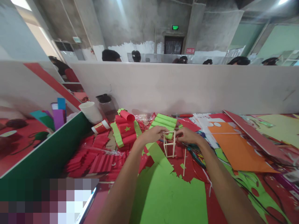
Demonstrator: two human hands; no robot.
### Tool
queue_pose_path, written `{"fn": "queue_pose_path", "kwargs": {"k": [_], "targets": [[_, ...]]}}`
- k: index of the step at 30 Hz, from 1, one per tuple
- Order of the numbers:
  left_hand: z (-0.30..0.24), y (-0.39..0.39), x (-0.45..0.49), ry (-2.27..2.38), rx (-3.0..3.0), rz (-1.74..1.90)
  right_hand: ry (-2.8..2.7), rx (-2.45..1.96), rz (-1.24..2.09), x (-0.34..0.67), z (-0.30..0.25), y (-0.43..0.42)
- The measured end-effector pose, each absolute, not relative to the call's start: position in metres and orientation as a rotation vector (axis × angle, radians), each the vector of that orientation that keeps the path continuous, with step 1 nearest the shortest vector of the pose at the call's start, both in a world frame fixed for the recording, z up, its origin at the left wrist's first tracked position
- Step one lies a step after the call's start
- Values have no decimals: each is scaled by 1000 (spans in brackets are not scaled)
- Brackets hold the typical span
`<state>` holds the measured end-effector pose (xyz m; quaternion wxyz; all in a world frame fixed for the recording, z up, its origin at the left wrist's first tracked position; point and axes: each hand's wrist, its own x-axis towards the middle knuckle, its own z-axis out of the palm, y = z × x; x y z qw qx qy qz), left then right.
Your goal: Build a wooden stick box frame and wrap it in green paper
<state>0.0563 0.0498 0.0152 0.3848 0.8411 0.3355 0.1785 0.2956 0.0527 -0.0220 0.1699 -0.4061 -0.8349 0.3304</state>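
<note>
The left grip (153, 134) and right grip (188, 135) are pinching a stick frame (170, 144) by its upper corners, its lower half extending below them.

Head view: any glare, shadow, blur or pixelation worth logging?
In the head view, the ceiling light glares at upper right, a faint shadow falls on the white partition, coarse pixelation masks the lower-left corner, and the stick frame looks slightly soft but legible.

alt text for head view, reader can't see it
A person's left hand and right hand hold a small frame of pale sticks over a red table. A bright green paper sheet lies nearer; leftward, a red and green paper model shows a yellowish star.
</note>
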Motion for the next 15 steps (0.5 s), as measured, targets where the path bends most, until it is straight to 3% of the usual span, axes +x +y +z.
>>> {"fn": "queue_pose_path", "kwargs": {"k": [7, 15], "targets": [[10, 53, 50, 764, 1953, 383, -2377, -1150, 974, 294, -24, 54], [-21, 58, 64, 845, 2253, 324, -2358, -1177, 1010, 293, -25, 53]]}}
